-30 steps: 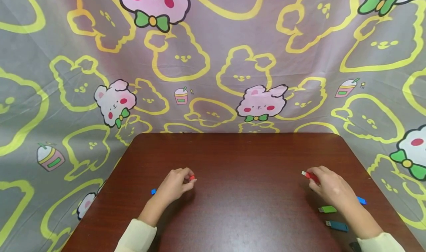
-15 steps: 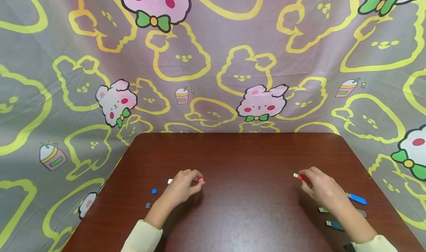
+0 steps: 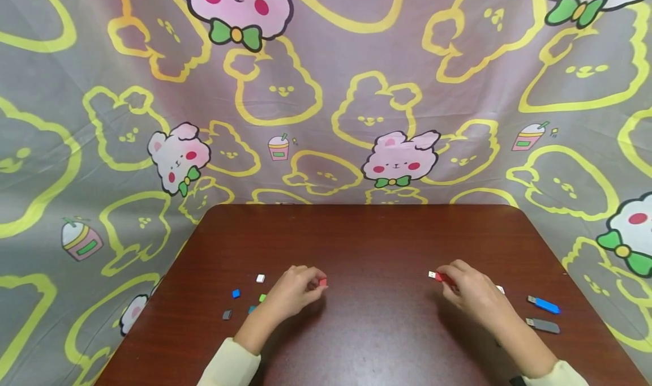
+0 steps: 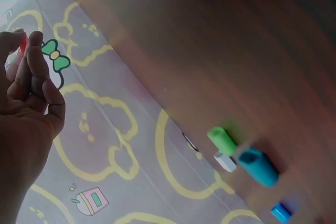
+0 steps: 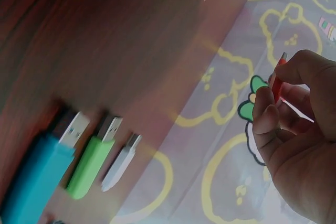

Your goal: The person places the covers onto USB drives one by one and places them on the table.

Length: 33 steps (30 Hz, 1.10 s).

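Observation:
In the head view my left hand (image 3: 290,292) pinches a small red cap (image 3: 323,282) between thumb and fingertips, above the table. Across from it, my right hand (image 3: 474,290) grips a red USB flash drive (image 3: 444,278), its bare metal plug pointing left toward the cap. A wide gap separates the two. Left of my left hand lie a white cap (image 3: 260,278), a blue cap (image 3: 236,293), a grey cap (image 3: 227,315), a green cap (image 3: 262,298) and a teal cap (image 3: 252,309), the last two close by the wrist.
To the right lie a blue flash drive (image 3: 544,304) and a grey flash drive (image 3: 543,325). The right wrist view shows teal (image 5: 39,177), green (image 5: 92,163) and white (image 5: 121,165) flash drives side by side. A patterned cloth (image 3: 326,91) hangs behind the brown table (image 3: 372,239).
Both hands have moved inward, so the red cap and the red flash drive are closer together. More caps at the left and the grey flash drive at the right have come into sight.

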Available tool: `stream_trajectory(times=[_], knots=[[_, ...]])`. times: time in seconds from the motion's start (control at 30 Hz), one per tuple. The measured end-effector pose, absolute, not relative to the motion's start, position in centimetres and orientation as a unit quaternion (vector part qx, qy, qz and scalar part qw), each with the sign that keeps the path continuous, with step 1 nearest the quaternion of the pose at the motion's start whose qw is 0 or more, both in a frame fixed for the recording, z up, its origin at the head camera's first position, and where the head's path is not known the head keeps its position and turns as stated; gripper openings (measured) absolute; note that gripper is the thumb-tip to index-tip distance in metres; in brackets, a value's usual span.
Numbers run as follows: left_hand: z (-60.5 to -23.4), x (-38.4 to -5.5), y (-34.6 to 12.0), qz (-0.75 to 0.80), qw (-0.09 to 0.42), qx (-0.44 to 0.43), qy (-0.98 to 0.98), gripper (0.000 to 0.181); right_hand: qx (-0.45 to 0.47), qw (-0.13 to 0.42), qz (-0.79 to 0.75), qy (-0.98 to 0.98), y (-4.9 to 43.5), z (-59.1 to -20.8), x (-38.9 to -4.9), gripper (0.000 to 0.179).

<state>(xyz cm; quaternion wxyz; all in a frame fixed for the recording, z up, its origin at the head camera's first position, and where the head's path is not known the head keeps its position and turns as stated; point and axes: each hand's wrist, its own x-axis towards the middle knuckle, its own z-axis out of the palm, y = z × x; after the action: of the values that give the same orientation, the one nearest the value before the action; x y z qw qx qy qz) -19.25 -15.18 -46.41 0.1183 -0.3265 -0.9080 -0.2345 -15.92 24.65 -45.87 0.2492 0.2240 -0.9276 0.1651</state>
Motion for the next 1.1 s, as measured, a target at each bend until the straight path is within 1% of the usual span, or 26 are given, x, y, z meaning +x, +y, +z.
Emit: stream_trajectory(times=[0.33,0.5,0.63,0.8,0.93,1.1], knots=[[-46.5,-19.1,-13.7,-0.28,0.069,-0.321,-0.902,0.017,0.242,0.243,0.178,-0.922,22.7,-45.8,-15.7,0.031],[-46.6,-18.9,-13.1,-0.282,0.044,-0.31,-0.907,0.018,0.233,0.223,0.18,-0.929,22.0,-45.7,-15.5,0.03],[-46.5,-18.7,-12.8,-0.275,0.05,-0.314,-0.907,0.018,0.226,0.207,0.185,-0.934,21.6,-45.6,-15.3,0.029],[-46.5,-18.7,-12.2,-0.269,0.06,-0.323,-0.905,0.017,0.245,0.224,0.189,-0.924,21.0,-45.9,-15.3,0.028],[-46.5,-18.6,-11.7,-0.265,0.061,-0.333,-0.903,0.017,0.258,0.225,0.192,-0.92,20.4,-46.0,-15.2,0.028],[-46.6,-18.5,-11.2,-0.261,0.073,-0.349,-0.897,0.015,0.274,0.229,0.191,-0.914,19.8,-46.0,-15.2,0.03]])
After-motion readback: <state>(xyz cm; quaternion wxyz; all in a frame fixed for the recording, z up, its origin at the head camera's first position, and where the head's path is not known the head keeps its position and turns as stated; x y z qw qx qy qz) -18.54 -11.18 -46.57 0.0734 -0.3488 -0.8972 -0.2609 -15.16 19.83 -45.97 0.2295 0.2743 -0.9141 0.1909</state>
